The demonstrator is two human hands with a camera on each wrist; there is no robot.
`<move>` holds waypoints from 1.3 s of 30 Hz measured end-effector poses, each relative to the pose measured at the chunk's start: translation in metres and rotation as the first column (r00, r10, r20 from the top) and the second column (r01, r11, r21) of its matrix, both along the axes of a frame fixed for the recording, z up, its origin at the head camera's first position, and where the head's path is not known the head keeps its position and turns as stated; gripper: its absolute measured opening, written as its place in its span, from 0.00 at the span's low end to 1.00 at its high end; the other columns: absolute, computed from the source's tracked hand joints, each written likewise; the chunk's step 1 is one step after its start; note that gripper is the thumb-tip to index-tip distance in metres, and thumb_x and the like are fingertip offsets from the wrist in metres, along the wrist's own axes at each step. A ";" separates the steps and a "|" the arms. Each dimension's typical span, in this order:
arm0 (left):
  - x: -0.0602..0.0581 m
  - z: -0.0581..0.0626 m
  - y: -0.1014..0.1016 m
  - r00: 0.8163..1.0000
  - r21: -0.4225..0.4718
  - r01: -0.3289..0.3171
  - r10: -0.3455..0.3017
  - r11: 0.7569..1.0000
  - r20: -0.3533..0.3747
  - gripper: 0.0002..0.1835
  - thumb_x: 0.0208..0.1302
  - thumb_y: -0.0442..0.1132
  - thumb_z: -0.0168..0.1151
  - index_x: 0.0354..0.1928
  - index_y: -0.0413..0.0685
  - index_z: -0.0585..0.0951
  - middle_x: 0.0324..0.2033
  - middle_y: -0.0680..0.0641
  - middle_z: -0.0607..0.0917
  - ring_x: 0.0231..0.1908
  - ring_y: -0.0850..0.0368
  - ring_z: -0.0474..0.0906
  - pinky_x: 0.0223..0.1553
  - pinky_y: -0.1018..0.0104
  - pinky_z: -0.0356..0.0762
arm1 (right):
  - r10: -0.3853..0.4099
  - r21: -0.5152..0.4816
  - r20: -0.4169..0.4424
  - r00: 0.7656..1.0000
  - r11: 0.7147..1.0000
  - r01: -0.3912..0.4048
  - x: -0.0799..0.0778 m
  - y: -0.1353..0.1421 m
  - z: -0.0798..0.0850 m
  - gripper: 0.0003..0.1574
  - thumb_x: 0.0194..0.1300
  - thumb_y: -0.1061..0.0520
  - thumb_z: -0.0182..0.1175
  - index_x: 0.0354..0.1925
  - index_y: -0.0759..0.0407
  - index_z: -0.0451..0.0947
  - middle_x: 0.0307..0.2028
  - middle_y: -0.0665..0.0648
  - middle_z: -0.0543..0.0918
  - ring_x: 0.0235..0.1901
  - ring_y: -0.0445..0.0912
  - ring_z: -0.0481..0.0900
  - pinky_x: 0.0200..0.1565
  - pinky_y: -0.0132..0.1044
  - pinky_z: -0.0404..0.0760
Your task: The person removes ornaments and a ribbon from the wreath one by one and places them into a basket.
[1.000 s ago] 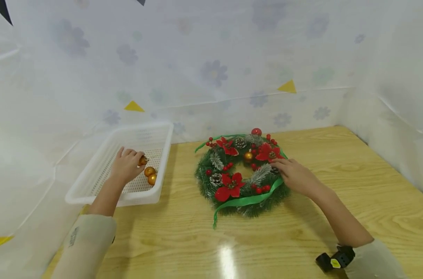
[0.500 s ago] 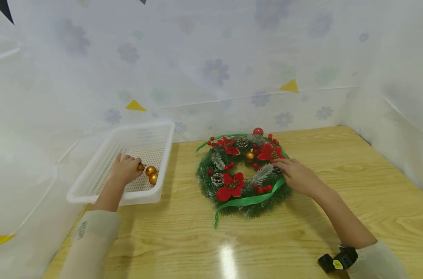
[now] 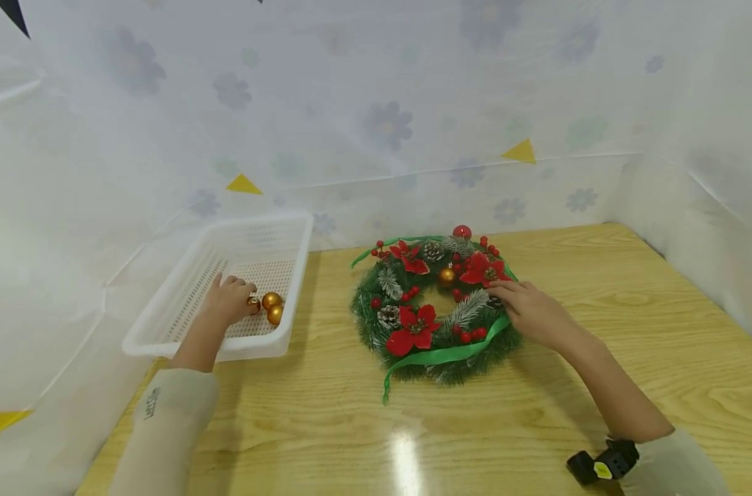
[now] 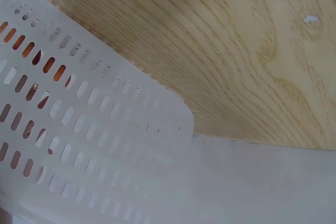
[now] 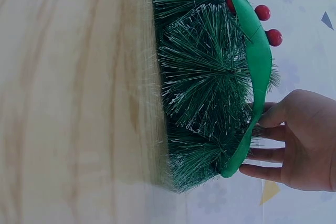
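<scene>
In the head view my left hand reaches into a white plastic basket, its fingers round a gold Christmas ball low over the basket's floor. Beside it lie two more gold balls. The left wrist view shows the basket wall, with orange and skin tones behind its slots. On the table rests a green Christmas wreath with red flowers, pinecones, berries and a green ribbon. My right hand touches the wreath's right side; in the right wrist view its fingers extend behind the ribbon.
The wooden table carries the basket on the left and the wreath right of centre. A red ball sits at the wreath's far edge, and a gold ball hangs inside its ring. White flowered sheeting encloses the table's back and sides.
My left hand has lowered the gold ball towards the basket floor, close to the other two. The right hand stays at the wreath. The head view has shifted slightly.
</scene>
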State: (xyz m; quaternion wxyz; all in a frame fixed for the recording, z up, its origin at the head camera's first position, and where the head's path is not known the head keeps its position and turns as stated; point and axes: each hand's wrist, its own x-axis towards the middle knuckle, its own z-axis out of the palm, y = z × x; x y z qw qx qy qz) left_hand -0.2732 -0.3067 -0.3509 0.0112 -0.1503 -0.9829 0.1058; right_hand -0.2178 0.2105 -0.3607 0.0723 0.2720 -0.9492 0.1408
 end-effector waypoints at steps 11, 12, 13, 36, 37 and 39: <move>0.000 0.012 0.010 0.990 0.038 0.058 -0.052 0.998 -0.130 0.20 0.57 0.42 0.65 0.48 0.37 0.77 0.49 0.35 0.76 0.54 0.37 0.66 0.61 0.39 0.48 | -0.003 -0.001 -0.006 1.000 1.000 0.003 -0.001 0.002 -0.003 0.21 0.66 0.69 0.45 0.56 0.69 0.71 0.54 0.69 0.71 0.51 0.67 0.67 0.52 0.59 0.67; 0.000 0.015 0.012 0.988 0.045 0.066 -0.059 0.997 -0.144 0.20 0.56 0.42 0.66 0.48 0.37 0.78 0.49 0.35 0.77 0.54 0.38 0.66 0.61 0.40 0.48 | -0.003 -0.001 -0.004 1.000 1.000 0.003 0.000 0.002 -0.002 0.21 0.66 0.69 0.45 0.56 0.69 0.71 0.55 0.69 0.71 0.51 0.67 0.67 0.52 0.59 0.67; 0.001 0.019 0.016 0.986 0.051 0.075 -0.066 0.996 -0.155 0.20 0.56 0.42 0.66 0.48 0.37 0.78 0.49 0.35 0.77 0.54 0.38 0.66 0.61 0.40 0.48 | -0.003 -0.002 -0.003 1.000 1.000 0.003 0.000 0.002 -0.002 0.21 0.66 0.69 0.45 0.56 0.69 0.71 0.55 0.69 0.71 0.51 0.67 0.67 0.52 0.59 0.67; 0.031 0.051 0.175 0.808 0.003 0.453 -0.409 0.891 -0.424 0.20 0.61 0.51 0.60 0.50 0.46 0.79 0.50 0.45 0.78 0.57 0.47 0.66 0.62 0.51 0.54 | 0.001 0.003 -0.006 1.000 1.000 -0.001 -0.001 0.000 -0.001 0.20 0.66 0.69 0.45 0.55 0.70 0.71 0.54 0.69 0.71 0.50 0.67 0.68 0.52 0.59 0.66; 0.033 0.048 0.182 0.801 0.002 0.470 -0.425 0.883 -0.422 0.20 0.62 0.51 0.59 0.50 0.47 0.79 0.50 0.45 0.77 0.57 0.47 0.65 0.62 0.52 0.54 | 0.001 0.003 -0.005 1.000 1.000 -0.001 -0.001 0.000 0.000 0.20 0.66 0.69 0.45 0.55 0.70 0.71 0.54 0.69 0.71 0.50 0.67 0.68 0.52 0.59 0.66; 0.038 0.043 0.195 0.789 0.008 0.503 -0.455 0.864 -0.412 0.20 0.62 0.52 0.57 0.51 0.48 0.79 0.51 0.46 0.77 0.58 0.48 0.65 0.63 0.53 0.54 | 0.000 0.004 -0.003 1.000 1.000 0.000 -0.001 0.000 0.000 0.20 0.66 0.69 0.45 0.55 0.70 0.71 0.54 0.69 0.71 0.50 0.67 0.68 0.52 0.59 0.67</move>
